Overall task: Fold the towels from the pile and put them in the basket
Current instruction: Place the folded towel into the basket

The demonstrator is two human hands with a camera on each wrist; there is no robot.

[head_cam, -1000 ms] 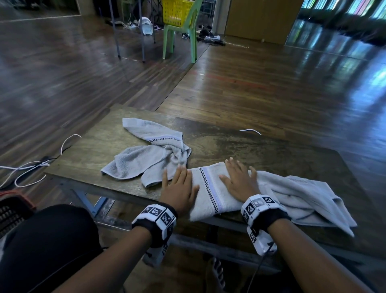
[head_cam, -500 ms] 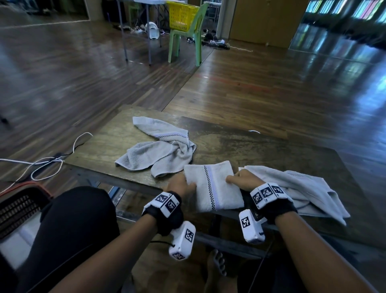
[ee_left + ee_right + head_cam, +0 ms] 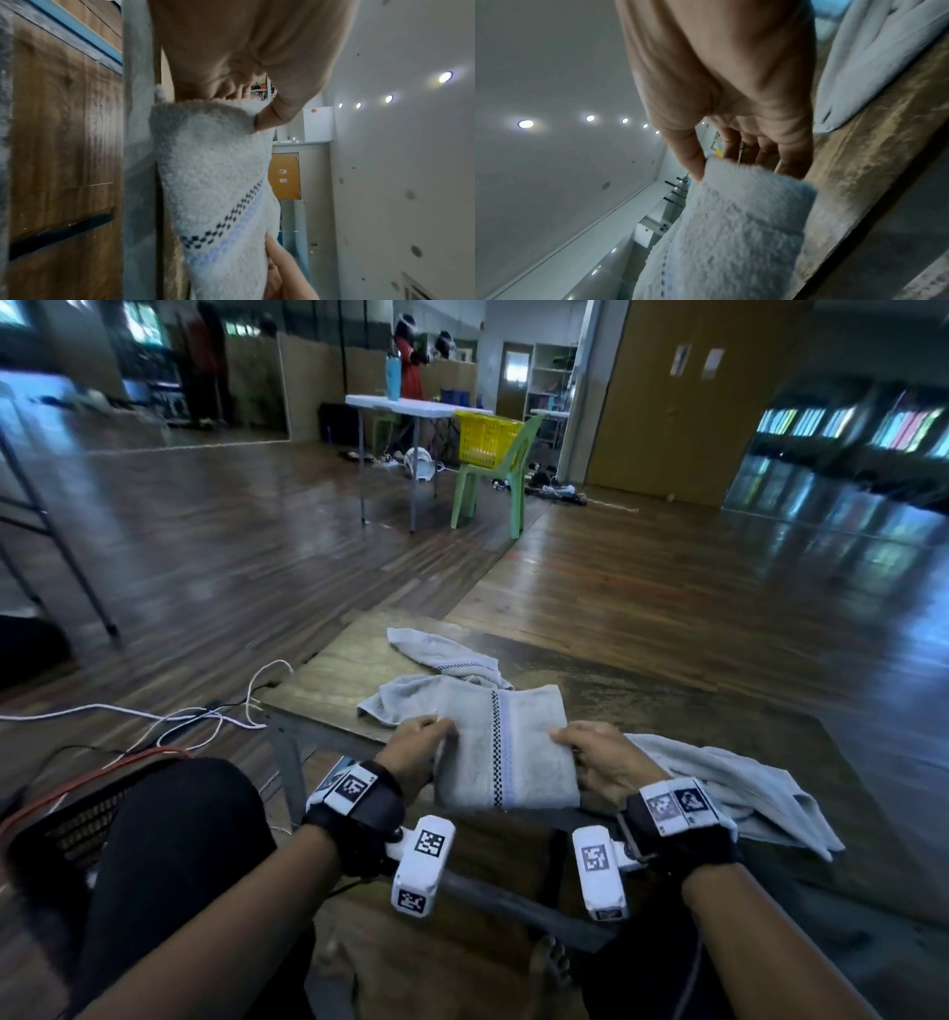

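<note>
A folded grey towel (image 3: pixel 506 752) with a black check band and a lilac stripe hangs lifted over the near edge of the wooden table (image 3: pixel 667 680). My left hand (image 3: pixel 418 744) pinches its left edge and my right hand (image 3: pixel 590 752) pinches its right edge. The left wrist view shows my thumb and fingers closed on the folded towel (image 3: pixel 213 172); the right wrist view shows the same grip on the folded towel (image 3: pixel 734 223). One crumpled towel (image 3: pixel 441 660) lies behind it, another crumpled towel (image 3: pixel 734 778) to the right. A dark basket (image 3: pixel 67 819) sits on the floor at my left knee.
White and red cables (image 3: pixel 169 716) trail over the floor left of the table. Far back stand a green chair (image 3: pixel 493 474) bearing a yellow basket (image 3: pixel 485 439) and a white folding table (image 3: pixel 411 410). My bare foot (image 3: pixel 549 968) is under the table.
Both hands went from pressing flat on the folded towel to pinching its side edges, then lifted it toward me off the table's near edge. The head view tilted up.
</note>
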